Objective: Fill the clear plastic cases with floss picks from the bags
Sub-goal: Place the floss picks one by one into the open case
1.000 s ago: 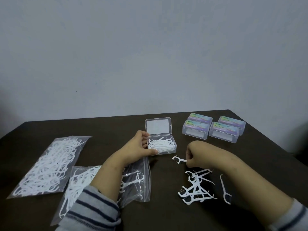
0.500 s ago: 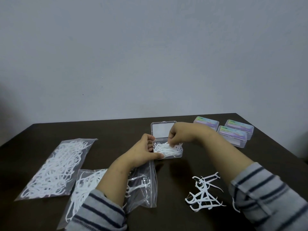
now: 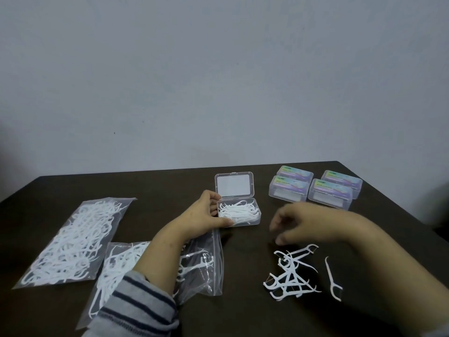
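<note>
The step in hand appeared to be the filling of the open case, which sat at centre frame with its lid tipped back and a layer of floss picks inside. The next move likely called for a fine pinch on one or a few picks from the loose pile at lower right, lifting them free of the tangle and carrying them up-left into the case.

The left hand gripped the case's left end, thumb along the front edge and fingers curled at the rim. The right hand hovered just above the pile, blurred, its fingers loosely apart and holding nothing visible. One stray pick lay right of the pile. Two bags of picks lay at lower left; four closed cases stood at upper right.
</note>
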